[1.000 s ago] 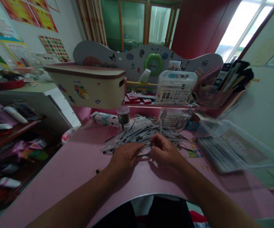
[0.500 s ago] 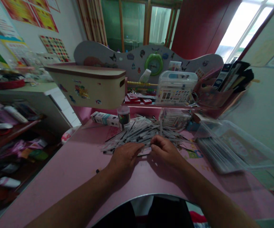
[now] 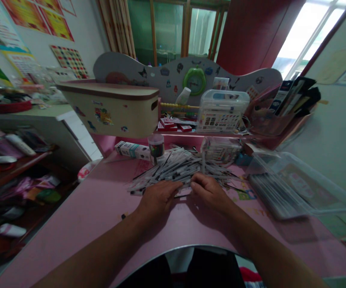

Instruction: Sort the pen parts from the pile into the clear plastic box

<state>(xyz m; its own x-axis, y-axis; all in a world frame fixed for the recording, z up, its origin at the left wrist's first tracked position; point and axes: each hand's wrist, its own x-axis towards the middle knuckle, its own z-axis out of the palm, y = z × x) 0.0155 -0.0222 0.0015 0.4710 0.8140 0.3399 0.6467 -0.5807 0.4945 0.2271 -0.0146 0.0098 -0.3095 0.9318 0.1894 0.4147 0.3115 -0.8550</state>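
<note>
A large heap of slim pens (image 3: 179,170), clear and white with dark tips, lies across the middle of the pink desk. At its near edge, my left hand (image 3: 159,197) is closed, fingers together and pointing right. A thin dark-tipped pen (image 3: 182,196) sticks out from under its thumb toward the other hand. Just to the right, my right hand (image 3: 210,192) is curled in a pinch, its fingertips close to the left fingertips. Whatever lies inside that pinch is hidden. A small black cap-like piece (image 3: 123,216) rests on the desk beside my left forearm.
Behind the heap stand a clear tub (image 3: 156,148), a long printed box (image 3: 133,150) and a clear plastic pack (image 3: 221,150). An open transparent bin (image 3: 326,210) with a bundle of pens (image 3: 278,196) sits at the right. A cream storage box (image 3: 115,114) occupies the shelf.
Both hands stay in nearly the same place by the heap; the right fingers shift very slightly. Nothing else has visibly moved.
</note>
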